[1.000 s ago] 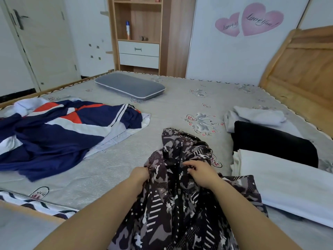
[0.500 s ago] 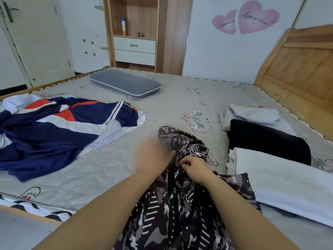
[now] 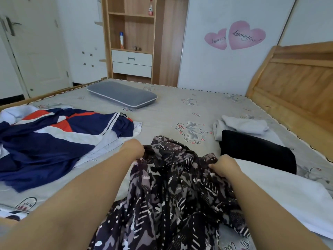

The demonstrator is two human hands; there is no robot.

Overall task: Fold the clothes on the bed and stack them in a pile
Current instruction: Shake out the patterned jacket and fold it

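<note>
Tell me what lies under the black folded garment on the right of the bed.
The black folded garment lies partly on a grey-white garment behind it, and its near edge meets a white folded cloth. Whatever lies under its middle is covered.

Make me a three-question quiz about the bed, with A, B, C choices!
1. Where is the grey pillow?
A. far side of the bed
B. on the floor
C. on the shelf

2. What colour are the two heart stickers on the wall?
A. green
B. pink
C. yellow

3. What are the hands doing to the dark patterned zip jacket?
A. pointing at it
B. hovering above it
C. gripping it

Answers:
A, the pillow lies at the bed's far edge.
B, both hearts are pink.
C, the left hand and right hand each clutch its cloth.
</note>
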